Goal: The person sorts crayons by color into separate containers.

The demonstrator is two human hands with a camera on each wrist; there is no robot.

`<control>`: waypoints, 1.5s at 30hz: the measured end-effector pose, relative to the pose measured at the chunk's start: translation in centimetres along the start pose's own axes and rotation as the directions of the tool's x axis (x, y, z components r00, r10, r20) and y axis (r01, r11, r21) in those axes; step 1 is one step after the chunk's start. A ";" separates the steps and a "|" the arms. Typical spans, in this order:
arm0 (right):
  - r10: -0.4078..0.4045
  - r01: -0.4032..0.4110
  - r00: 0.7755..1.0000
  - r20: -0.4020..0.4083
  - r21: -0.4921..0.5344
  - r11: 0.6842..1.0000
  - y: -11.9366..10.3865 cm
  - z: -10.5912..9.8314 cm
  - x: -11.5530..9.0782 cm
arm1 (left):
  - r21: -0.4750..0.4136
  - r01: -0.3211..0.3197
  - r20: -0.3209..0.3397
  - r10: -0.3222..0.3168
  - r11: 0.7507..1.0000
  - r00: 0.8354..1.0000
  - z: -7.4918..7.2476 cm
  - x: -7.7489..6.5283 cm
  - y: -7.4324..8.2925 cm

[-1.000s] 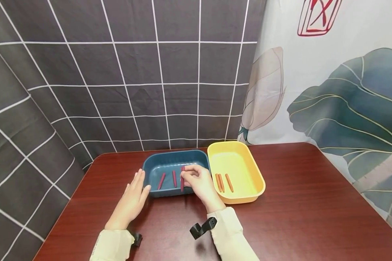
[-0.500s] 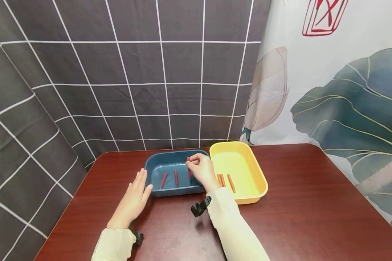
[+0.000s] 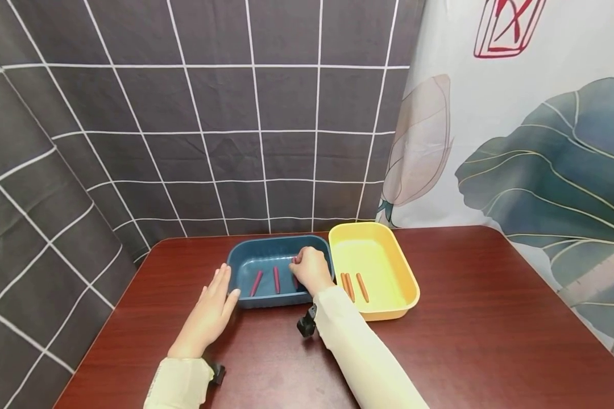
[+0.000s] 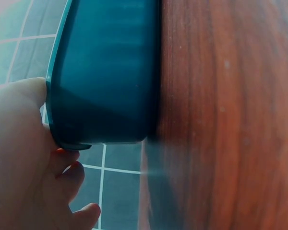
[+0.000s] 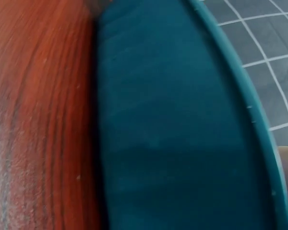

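A dark blue tray (image 3: pixel 266 301) stands on the table, with two dark red crayons lying apart inside it, the left crayon (image 3: pixel 256 283) slanted and the middle crayon (image 3: pixel 276 279) nearly straight. Over the tray's right part my right hand (image 3: pixel 312 270) reaches down, pinching a third dark red crayon (image 3: pixel 295 279) that is partly hidden by the fingers. My left hand (image 3: pixel 210 309) rests against the tray's left end with straight fingers and its thumb at the near corner. In the left wrist view, that hand's fingers touch the rim. The right wrist view shows mainly the tray's outer wall (image 5: pixel 173 120).
Right beside the blue tray stands a yellow tray (image 3: pixel 389 250) holding several orange crayons, one orange crayon (image 3: pixel 362 287) apart from the others. Both sit on a reddish-brown wooden table (image 3: pixel 491 318). A grey gridded cloth (image 3: pixel 225 102) hangs behind, with a leaf-patterned cloth at right.
My right hand has carried its crayon from over the front rim to the right part of the blue tray and lowered it there. My left hand has kept its place at the tray.
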State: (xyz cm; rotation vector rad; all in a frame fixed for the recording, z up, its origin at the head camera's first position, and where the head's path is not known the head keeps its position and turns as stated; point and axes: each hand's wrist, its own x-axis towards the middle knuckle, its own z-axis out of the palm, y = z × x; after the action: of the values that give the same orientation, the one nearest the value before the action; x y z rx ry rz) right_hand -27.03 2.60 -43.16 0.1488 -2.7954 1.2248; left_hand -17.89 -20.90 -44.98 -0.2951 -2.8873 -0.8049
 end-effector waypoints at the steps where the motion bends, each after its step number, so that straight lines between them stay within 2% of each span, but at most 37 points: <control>1: -0.003 0.003 1.000 0.006 -0.006 1.000 0.0 0.0 0.0 | 0.002 -0.002 0.000 0.002 1.000 1.000 0.0 0.0 0.0; 6: -0.028 0.028 1.000 0.009 -0.022 0.999 0.1 0.0 -0.1 | 0.007 -0.007 0.002 0.007 1.000 1.000 0.1 0.2 0.1; 15: -0.007 0.006 0.999 -0.032 -0.025 1.000 0.4 0.0 -0.2 | 0.003 -0.017 -0.003 0.017 1.000 1.000 0.3 0.4 0.3; 20: -0.004 0.003 0.997 -0.075 -0.012 1.000 0.3 -0.4 -0.3 | -0.003 -0.019 0.007 0.019 1.000 1.000 0.6 0.7 0.4; 26: -0.017 0.017 0.997 -0.082 0.003 1.000 0.2 -1.4 -0.4 | -0.007 -0.013 0.016 0.013 1.000 1.000 0.9 1.0 0.2; 30: -0.054 0.054 0.996 -0.075 0.000 0.999 -0.3 -3.1 -0.8 | -0.014 -0.003 0.034 0.004 1.000 0.999 1.0 1.2 -0.2; 35: -0.040 0.043 0.996 -0.076 0.043 0.998 -1.0 -6.1 -1.3 | -0.030 -0.006 0.043 0.007 1.000 0.999 0.7 1.3 -0.6; 40: -0.034 0.044 0.994 -0.107 0.098 0.994 -1.1 -9.7 -2.0 | -0.045 -0.026 0.005 0.026 0.999 1.000 0.2 1.0 -1.0; 45: -0.030 0.033 0.984 -0.174 0.012 0.999 0.6 -13.6 -2.6 | -0.062 -0.053 -0.066 0.049 0.997 0.997 -0.5 1.1 -1.3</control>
State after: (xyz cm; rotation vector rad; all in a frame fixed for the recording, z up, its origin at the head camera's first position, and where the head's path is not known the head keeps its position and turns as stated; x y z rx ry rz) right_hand -24.02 13.14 -34.77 0.0825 -2.6260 1.1900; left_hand -19.25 -22.01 -45.01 -0.3416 -2.7864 -0.8828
